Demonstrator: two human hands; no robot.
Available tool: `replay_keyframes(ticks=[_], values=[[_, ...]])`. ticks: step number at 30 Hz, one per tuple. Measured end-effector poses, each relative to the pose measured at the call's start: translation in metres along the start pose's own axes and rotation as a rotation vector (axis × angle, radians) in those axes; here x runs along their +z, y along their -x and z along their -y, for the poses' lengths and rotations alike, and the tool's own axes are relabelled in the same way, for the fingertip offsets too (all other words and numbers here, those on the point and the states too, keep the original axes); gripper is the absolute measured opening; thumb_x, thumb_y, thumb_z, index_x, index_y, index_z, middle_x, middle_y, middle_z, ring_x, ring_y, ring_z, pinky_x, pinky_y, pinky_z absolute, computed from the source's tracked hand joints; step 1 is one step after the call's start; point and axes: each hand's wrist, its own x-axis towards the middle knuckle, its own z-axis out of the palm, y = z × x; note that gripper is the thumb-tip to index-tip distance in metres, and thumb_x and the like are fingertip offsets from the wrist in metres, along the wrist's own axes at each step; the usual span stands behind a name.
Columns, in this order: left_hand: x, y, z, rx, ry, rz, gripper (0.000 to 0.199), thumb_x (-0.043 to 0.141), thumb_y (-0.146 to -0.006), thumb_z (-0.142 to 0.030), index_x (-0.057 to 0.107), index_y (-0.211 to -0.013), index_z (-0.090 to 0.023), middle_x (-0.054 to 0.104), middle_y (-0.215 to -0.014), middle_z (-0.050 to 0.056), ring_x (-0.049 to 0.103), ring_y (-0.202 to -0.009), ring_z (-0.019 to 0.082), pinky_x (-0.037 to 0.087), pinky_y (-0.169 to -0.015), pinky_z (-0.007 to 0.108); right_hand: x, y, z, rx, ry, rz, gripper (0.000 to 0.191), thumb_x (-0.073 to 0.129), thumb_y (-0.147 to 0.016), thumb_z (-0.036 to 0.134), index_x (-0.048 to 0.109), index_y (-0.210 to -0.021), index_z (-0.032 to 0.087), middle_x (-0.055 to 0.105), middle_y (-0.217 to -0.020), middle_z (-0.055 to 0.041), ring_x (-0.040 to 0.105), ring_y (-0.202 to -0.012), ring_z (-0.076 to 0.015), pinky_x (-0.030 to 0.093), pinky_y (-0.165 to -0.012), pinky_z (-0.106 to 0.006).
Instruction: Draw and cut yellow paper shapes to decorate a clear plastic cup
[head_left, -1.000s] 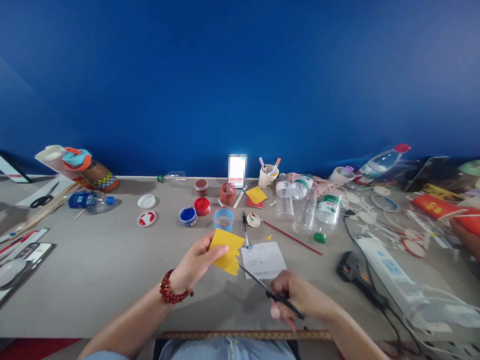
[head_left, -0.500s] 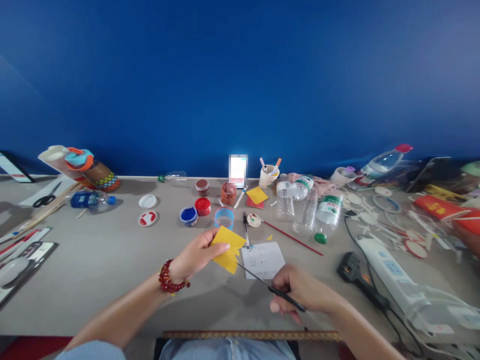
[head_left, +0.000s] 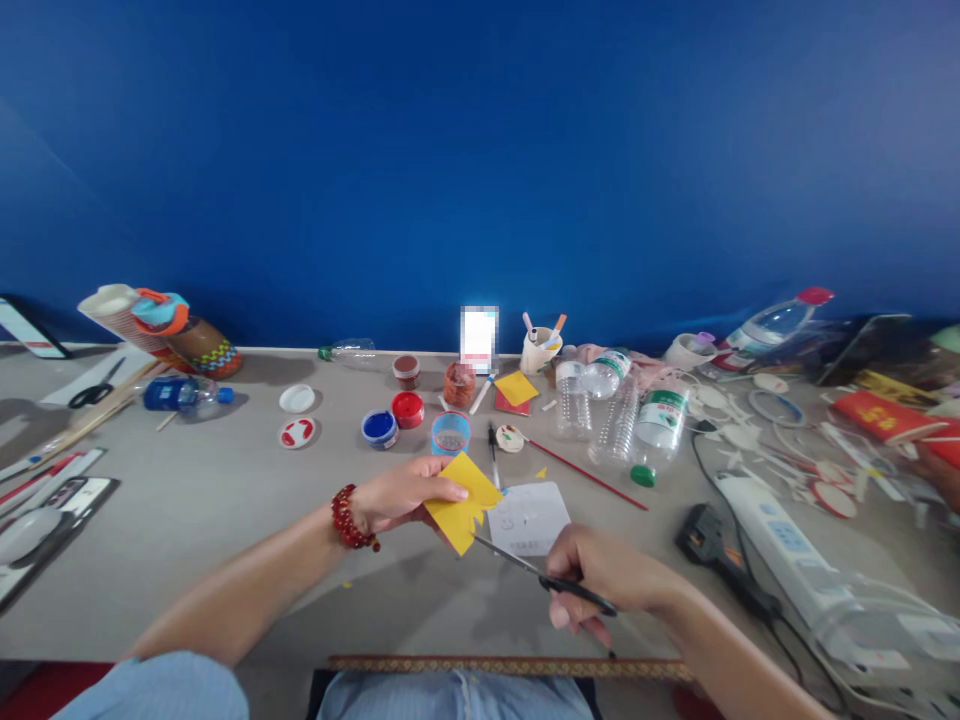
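Observation:
My left hand (head_left: 411, 492) pinches a sheet of yellow paper (head_left: 459, 515), thumb on top and fingers beneath. The paper's lower right edge has jagged notches. My right hand (head_left: 589, 580) is closed round the black handles of a pair of scissors (head_left: 517, 560). The blade tips point left, at the paper's notched edge; I cannot tell whether they touch it. Beyond the scissors a white printed sheet (head_left: 534, 520) lies on the table, partly behind the blades. A small yellow scrap (head_left: 541, 473) rests past that sheet.
Open paint pots, blue (head_left: 379, 429) and red (head_left: 407, 409), stand ahead beside a blue-rimmed cup (head_left: 450, 434). A red-handled brush (head_left: 585, 474) lies to the right, before several plastic bottles (head_left: 660, 420). Farther right are a glue gun (head_left: 724, 560) and a power strip (head_left: 795, 570).
My left hand and the yellow paper have shifted slightly right, and the paper has turned a little. The notch in its edge looks wider. My right hand with the scissors has barely moved.

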Motion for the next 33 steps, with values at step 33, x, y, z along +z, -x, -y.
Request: replay_keyframes(ticks=[33], values=[[0.0012, -0.0009, -0.0054, -0.05, -0.076, -0.003, 0.035, 0.075, -0.073, -0.03, 0.066, -0.105, -0.018, 0.074, -0.1, 0.006, 0.07, -0.086, 0.019, 0.055, -0.073, 0.027, -0.0016, -0.0031, 0.005, 0.092, 0.061, -0.041, 0.03, 0.07, -0.065, 0.031, 0.054, -0.045, 0.015, 0.055, -0.042, 0.0042, 0.052, -0.042, -0.0094, 0.035, -0.043, -0.017]])
